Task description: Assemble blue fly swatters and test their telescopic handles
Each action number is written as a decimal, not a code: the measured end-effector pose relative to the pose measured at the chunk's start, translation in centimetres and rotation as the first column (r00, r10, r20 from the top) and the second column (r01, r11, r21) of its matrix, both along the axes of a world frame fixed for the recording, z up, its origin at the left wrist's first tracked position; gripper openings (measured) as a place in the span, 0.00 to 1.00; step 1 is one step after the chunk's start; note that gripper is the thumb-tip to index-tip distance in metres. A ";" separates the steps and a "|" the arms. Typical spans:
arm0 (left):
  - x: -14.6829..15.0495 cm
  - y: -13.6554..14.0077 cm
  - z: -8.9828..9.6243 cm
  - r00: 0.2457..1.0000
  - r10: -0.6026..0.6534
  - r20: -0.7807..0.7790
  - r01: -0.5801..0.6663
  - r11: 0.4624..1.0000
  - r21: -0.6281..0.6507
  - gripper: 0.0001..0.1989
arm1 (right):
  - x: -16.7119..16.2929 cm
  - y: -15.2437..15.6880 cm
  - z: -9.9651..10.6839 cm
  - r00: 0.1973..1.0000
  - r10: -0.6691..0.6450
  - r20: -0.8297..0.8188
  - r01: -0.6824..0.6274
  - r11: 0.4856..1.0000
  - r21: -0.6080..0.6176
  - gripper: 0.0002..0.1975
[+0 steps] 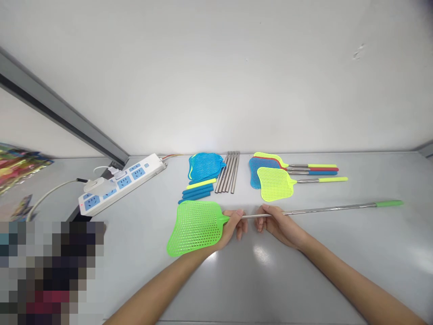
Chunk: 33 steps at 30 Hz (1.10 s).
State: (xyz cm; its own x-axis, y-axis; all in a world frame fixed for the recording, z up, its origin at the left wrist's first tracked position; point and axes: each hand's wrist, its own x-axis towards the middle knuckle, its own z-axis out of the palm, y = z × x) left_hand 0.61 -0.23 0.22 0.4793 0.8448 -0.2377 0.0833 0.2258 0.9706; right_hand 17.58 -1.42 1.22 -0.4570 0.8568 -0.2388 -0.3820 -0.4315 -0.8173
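A green fly swatter (198, 228) with a long, extended metal rod lies across both my hands, its green grip far to the right. Close to the swatter's head, my left hand (233, 223) is closed on the neck of the rod. My right hand (275, 222) grips the rod a little farther right, thumb on top. Behind my left hand sit blue swatter heads (206, 166), blue and yellow grip sleeves (198, 192) and several metal rods (228, 171). Beyond my right hand lie assembled swatters, with a yellow swatter (275, 184) in front.
At the left, a white power strip (123, 183) with plugs and cables lies slanted on the grey table (237, 289). A white wall (216, 76) rises behind the table. Shiny coloured packaging (20, 164) shows at the far left, above a pixelated area.
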 end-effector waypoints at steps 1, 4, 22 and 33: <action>0.0 0.0 0.0 1.000 -0.004 0.007 0.004 1.000 -0.004 0.27 | 0.0 0.0 0.0 1.000 0.000 0.001 0.000 1.000 0.000 0.20; -0.1 0.1 -0.1 1.000 -0.020 0.013 0.020 1.000 -0.003 0.27 | 0.0 0.0 0.1 1.000 -0.003 0.010 0.003 1.000 -0.005 0.19; 0.0 0.0 0.3 1.000 -0.001 -0.003 0.001 1.000 0.007 0.26 | 0.0 -0.1 0.1 1.000 -0.002 0.021 0.002 1.000 0.001 0.19; -0.1 0.0 0.1 1.000 -0.009 -0.004 0.009 1.000 0.010 0.27 | 0.0 0.0 0.1 1.000 -0.001 0.020 0.001 1.000 0.000 0.19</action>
State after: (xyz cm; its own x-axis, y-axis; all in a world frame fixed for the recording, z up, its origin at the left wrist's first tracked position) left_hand 0.55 -0.27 0.28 0.4857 0.8430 -0.2310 0.0889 0.2153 0.9725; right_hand 17.62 -1.47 1.31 -0.4515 0.8573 -0.2474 -0.3662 -0.4308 -0.8248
